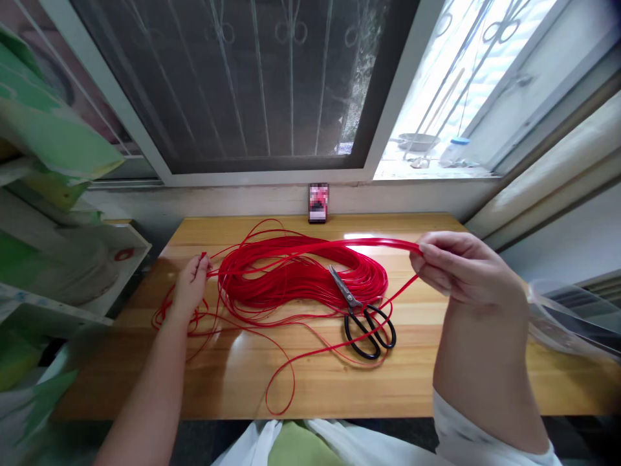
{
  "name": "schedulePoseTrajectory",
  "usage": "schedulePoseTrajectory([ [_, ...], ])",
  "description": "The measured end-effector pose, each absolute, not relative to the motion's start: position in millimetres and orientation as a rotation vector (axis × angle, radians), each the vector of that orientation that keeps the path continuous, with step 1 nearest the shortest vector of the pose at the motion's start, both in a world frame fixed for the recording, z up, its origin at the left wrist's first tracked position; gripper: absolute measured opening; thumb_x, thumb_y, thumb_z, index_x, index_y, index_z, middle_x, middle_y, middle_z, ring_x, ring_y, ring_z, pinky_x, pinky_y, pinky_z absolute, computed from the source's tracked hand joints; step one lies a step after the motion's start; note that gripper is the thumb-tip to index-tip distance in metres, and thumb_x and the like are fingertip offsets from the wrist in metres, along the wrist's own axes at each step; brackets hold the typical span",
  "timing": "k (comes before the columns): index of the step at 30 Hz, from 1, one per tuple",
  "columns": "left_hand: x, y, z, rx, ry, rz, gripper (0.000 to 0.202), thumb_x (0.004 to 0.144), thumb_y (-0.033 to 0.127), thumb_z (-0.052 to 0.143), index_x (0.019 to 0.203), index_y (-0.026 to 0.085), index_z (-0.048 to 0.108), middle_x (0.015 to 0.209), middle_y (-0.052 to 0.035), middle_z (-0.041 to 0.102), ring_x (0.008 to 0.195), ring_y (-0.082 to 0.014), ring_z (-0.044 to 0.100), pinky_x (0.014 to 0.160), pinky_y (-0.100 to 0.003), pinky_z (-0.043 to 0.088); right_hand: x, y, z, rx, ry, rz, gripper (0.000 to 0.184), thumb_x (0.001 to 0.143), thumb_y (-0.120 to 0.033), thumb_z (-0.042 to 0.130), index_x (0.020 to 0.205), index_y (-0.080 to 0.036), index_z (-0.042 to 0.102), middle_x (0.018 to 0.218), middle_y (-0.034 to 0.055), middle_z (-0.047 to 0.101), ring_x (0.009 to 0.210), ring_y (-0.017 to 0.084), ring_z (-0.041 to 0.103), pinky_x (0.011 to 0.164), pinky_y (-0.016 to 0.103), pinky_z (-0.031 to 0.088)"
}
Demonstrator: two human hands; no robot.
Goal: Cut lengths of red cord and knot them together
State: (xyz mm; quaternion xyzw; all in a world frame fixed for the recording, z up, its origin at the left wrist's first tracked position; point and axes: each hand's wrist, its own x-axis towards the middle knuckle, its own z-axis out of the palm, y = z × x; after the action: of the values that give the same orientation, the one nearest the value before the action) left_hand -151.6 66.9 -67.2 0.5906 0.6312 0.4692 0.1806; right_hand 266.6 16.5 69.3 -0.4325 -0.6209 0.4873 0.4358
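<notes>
A large coil of thin red plastic strip lies on the wooden table. One length of red strip is stretched above the coil between my two hands. My left hand, at the coil's left side, is closed on one end, and a short bit pokes out over the fingers. My right hand pinches the same length at the right, and a tail runs from it down across the table into a loop near the front edge. Scissors with black handles lie partly on the coil's right side, blades slightly apart, with the tail crossing over the handles.
A phone leans upright against the wall at the back of the wooden table. A clear plastic container stands at the right edge. Shelving and a green curtain are on the left. A window is behind.
</notes>
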Motion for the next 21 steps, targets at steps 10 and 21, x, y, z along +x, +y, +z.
schedulePoseTrajectory([
  [10, -168, 84, -69, 1.864, 2.022, 1.180, 0.027, 0.081, 0.039, 0.036, 0.070, 0.019, 0.050, 0.078, -0.0051, 0.056, 0.081, -0.0194, 0.053, 0.076, -0.033, 0.042, 270, 25, 33, -1.212, -1.550, 1.266, 0.031, 0.076, -0.047, 0.057, 0.064, -0.018, 0.057, 0.042, -0.0020, 0.045, 0.036, 0.007, 0.038, 0.034, 0.023, 0.026],
  [21, -33, 30, 19, 2.028, 1.470, 1.060, 0.023, 0.080, 0.041, 0.046, 0.093, 0.023, 0.052, 0.072, 0.0011, 0.058, 0.056, -0.0117, 0.049, 0.052, -0.023, 0.037, 202, 42, 10, -1.135, -1.778, 1.662, 0.035, 0.077, -0.047, 0.054, 0.069, -0.013, 0.057, 0.045, -0.0034, 0.050, 0.036, 0.005, 0.044, 0.036, 0.018, 0.033],
])
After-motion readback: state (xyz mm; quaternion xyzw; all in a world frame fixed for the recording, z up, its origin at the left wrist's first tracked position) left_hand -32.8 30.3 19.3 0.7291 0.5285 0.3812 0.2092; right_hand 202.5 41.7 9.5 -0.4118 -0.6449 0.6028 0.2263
